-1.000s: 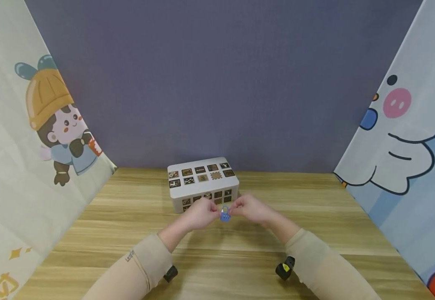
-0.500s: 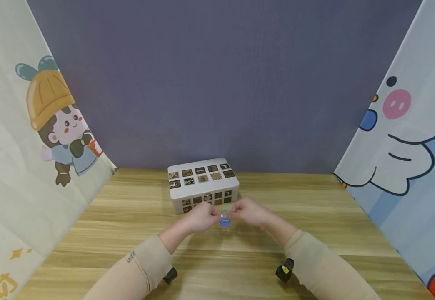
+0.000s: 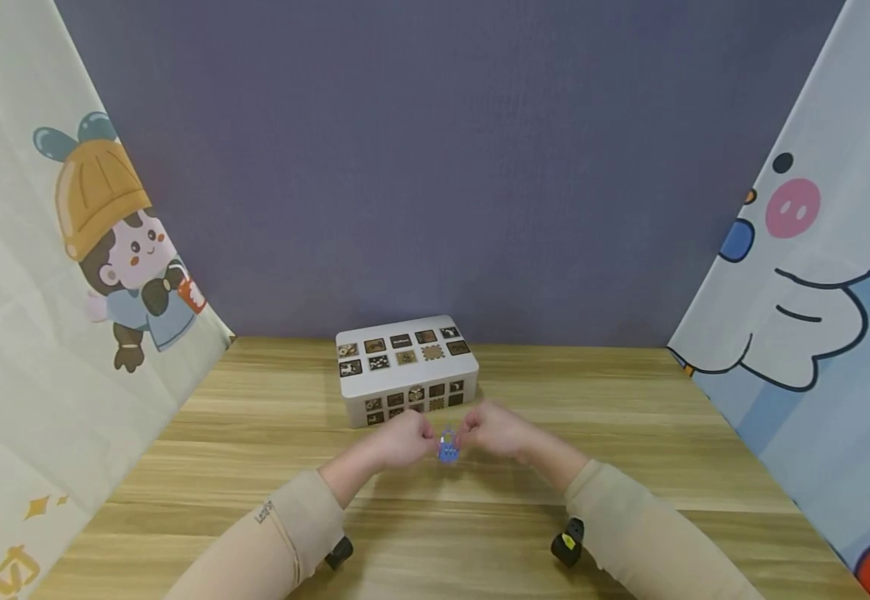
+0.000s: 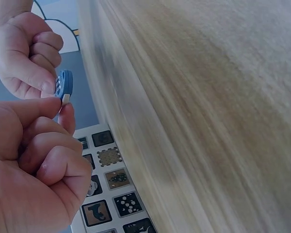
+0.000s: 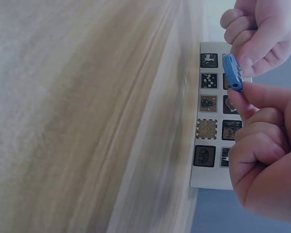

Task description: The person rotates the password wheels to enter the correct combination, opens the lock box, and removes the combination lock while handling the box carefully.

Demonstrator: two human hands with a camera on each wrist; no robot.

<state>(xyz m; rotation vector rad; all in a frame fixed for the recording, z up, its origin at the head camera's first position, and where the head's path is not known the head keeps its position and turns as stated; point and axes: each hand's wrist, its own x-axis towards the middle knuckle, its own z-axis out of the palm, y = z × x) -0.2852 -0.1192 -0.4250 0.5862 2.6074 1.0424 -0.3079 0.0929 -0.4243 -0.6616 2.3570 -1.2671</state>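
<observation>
A small blue combination padlock (image 3: pixel 447 451) is held up between both hands in front of the box. My left hand (image 3: pixel 402 438) pinches one side of it between thumb and index finger. From the other side my right hand (image 3: pixel 501 430) pinches it the same way. The left wrist view shows the padlock (image 4: pixel 65 86) nearly edge-on, with a white piece at the end by the left fingertips. Number dials run along one face of the padlock (image 5: pixel 232 72) in the right wrist view. Its shackle is faint in the head view.
A white box (image 3: pixel 405 382) printed with small square pictures stands just behind the hands on the wooden table (image 3: pixel 592 417). A dark grey panel (image 3: pixel 435 167) rises at the back. Printed curtains hang on both sides.
Both hands and the padlock have come slightly lower and nearer to me. The padlock has tilted, and its shackle shows less than before. The box stays put.
</observation>
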